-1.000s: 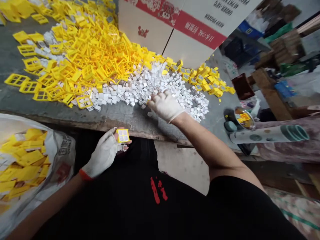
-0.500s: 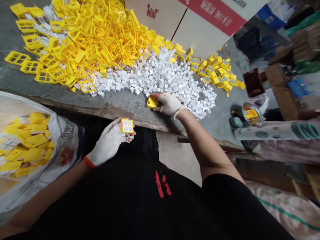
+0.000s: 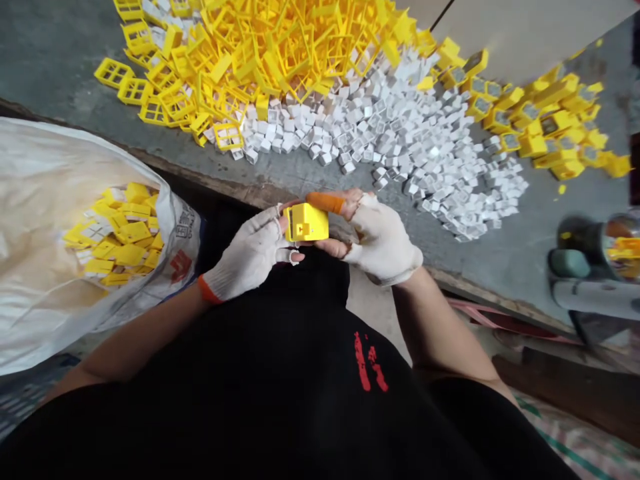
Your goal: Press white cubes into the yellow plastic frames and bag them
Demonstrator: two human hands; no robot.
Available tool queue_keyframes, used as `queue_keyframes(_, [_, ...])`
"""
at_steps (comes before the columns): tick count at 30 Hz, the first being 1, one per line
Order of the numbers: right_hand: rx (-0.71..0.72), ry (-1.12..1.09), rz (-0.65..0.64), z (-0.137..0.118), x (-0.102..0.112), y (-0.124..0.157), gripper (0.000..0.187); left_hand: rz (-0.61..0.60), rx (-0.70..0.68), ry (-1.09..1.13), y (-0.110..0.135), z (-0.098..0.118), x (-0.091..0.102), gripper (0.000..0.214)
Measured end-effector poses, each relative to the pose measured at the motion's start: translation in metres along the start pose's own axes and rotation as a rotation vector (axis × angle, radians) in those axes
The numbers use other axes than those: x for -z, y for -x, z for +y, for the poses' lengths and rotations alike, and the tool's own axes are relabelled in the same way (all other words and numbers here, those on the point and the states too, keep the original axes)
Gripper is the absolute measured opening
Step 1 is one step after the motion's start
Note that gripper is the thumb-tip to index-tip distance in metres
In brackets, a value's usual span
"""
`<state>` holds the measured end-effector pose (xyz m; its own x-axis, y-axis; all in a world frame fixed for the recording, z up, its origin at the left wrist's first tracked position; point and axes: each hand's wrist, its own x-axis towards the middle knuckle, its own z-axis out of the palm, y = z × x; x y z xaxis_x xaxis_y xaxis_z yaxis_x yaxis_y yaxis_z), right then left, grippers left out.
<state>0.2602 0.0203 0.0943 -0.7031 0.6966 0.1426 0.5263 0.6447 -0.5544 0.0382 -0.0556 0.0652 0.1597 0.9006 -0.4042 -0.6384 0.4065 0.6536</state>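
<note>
My left hand (image 3: 250, 253), in a white fingerless glove with an orange cuff, is closed at the left side of a yellow plastic housing (image 3: 310, 223). The small yellow frame with white cubes it held before is mostly hidden behind that piece. My right hand (image 3: 383, 240), also gloved, pinches the housing from the right, with orange covering on one finger. Both hands meet just in front of the table edge. Beyond them lie a pile of loose white cubes (image 3: 360, 120) and a heap of yellow window-like frames (image 3: 270, 53).
A large white sack (image 3: 35, 200) with finished-looking yellow pieces (image 3: 125, 233) stands at the left. More yellow housings (image 3: 560, 127) lie at the right of the grey table (image 3: 55, 67), near a cardboard box (image 3: 525, 33). A dark container (image 3: 580, 237) sits at the right edge.
My right hand has lifted the yellow housing off the table and brought it left to my left hand. The piece now covers the frame there. The view has shifted closer and leftward.
</note>
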Motion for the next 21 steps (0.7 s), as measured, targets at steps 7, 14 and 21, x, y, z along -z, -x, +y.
queue_keyframes(7, [0.052, 0.088, -0.028, 0.002, 0.001, 0.001, 0.073, 0.008, -0.039, -0.024, 0.004, -0.002, 0.002, 0.042])
queue_keyframes(14, [0.04, 0.139, 0.011, -0.017, -0.018, 0.005, 0.049, 0.067, -0.235, -0.436, 0.015, 0.009, 0.004, 0.05])
queue_keyframes(21, [-0.199, -0.677, 0.168, -0.021, -0.043, -0.001, 0.079, 0.151, -0.538, -0.921, 0.028, 0.02, -0.004, 0.032])
